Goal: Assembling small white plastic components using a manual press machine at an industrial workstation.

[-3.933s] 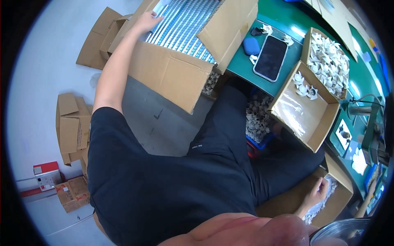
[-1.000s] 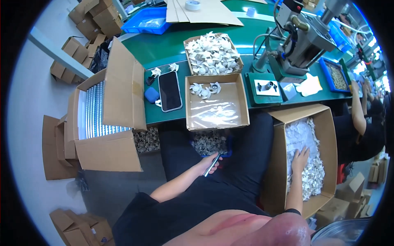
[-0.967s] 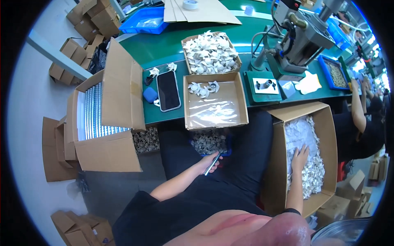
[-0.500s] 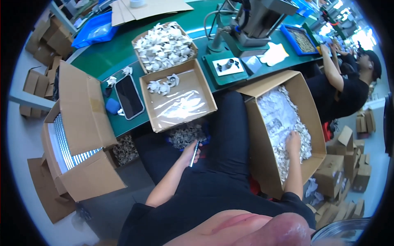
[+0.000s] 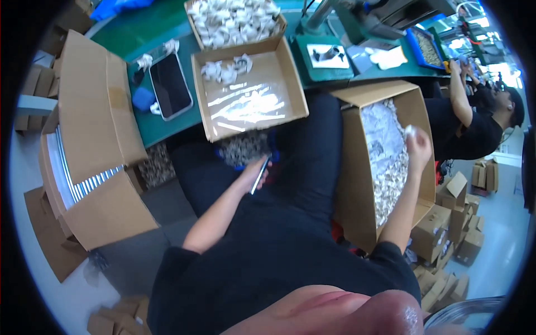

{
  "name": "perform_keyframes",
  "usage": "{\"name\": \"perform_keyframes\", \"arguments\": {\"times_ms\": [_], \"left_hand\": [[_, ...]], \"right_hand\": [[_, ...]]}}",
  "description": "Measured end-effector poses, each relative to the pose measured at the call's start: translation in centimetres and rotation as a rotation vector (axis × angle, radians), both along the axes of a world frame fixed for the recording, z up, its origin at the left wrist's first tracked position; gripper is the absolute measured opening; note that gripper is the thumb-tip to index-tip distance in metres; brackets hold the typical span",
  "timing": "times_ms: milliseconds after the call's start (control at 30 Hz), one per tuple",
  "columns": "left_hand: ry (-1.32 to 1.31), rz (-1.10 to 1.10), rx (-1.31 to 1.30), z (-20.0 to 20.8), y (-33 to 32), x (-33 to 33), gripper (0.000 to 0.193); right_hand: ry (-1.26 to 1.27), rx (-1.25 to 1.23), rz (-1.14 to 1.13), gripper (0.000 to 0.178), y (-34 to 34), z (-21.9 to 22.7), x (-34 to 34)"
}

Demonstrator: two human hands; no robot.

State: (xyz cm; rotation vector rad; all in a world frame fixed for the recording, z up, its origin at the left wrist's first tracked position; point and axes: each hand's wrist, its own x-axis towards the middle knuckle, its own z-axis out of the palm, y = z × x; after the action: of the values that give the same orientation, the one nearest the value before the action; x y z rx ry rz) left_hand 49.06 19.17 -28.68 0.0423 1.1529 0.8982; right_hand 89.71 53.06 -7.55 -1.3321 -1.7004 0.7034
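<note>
My left hand [image 5: 252,174] is closed around a slim, silvery pen-like tool [image 5: 260,176], just in front of a blue bin of small grey parts [image 5: 241,149]. On my right, my right hand [image 5: 420,149] pinches a small white part [image 5: 410,130] above the right edge of a deep cardboard box [image 5: 355,167]. Many pale small parts [image 5: 391,178] fill that box, along with a crumpled plastic liner [image 5: 381,129]. A shallow cardboard tray [image 5: 296,92], lined with shiny film, holds several white finned parts [image 5: 225,70] at its far left.
Behind the tray is a carton heaped with white finned parts [image 5: 231,22]. A phone [image 5: 171,86] lies on the green table [image 5: 167,132]. A bench machine's fixture [image 5: 329,57] stands at the far right. An open carton [image 5: 92,111] is at left; a co-worker [image 5: 472,131] sits at right.
My right hand has risen out of the parts in the deep box and now shows a white part in its fingers. The whole view has shifted; my left hand keeps its grip on the tool.
</note>
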Motion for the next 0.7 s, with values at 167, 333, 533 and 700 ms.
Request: {"name": "perform_keyframes", "arguments": {"times_ms": [167,333,533,700], "left_hand": [[-0.012,-0.038,0.004,-0.1,0.0,0.4,0.047],[0.008,0.020,0.014,0.7,-0.3,-0.1,0.045],[0.038,0.077,0.014,0.8,-0.4,-0.7,0.044],[0.056,-0.026,0.005,0.9,0.2,-0.2,0.043]], "right_hand": [[0.279,-0.325,0.400,0.036,-0.1,7.5,-20.9],[0.354,-0.480,0.586,0.042,3.9,4.4,-28.0],[0.181,-0.585,0.662,0.042,5.0,5.2,-29.6],[0.003,-0.479,0.563,0.037,4.9,6.1,-29.9]]}}
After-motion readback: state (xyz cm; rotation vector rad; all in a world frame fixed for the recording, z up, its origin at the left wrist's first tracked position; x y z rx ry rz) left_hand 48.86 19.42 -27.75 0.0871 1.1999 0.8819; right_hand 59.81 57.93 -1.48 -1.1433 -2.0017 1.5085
